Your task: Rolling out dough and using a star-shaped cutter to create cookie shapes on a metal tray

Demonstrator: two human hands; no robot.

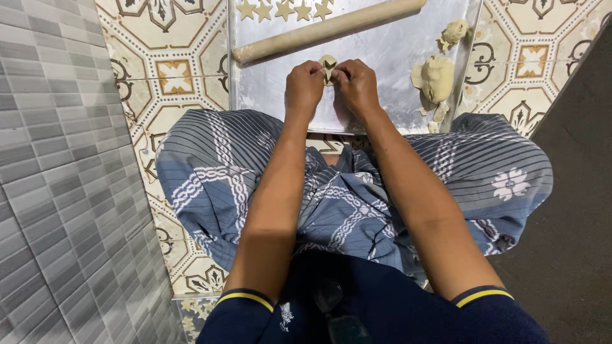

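Both hands pinch one small dough piece over the metal tray.

Left hand [303,84] and right hand [357,85] each grip the dough piece [327,66] between fingertips, mid-tray [382,54] near its front edge. Rolling pin [325,30] lies diagonally behind; star cutouts [284,9] at the back edge; dough lump [435,78] by the right edge.

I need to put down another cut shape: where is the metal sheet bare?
Bare metal sheet lies between the rolling pin and the hands, and left of the left hand. The right edge is crowded with dough lumps.
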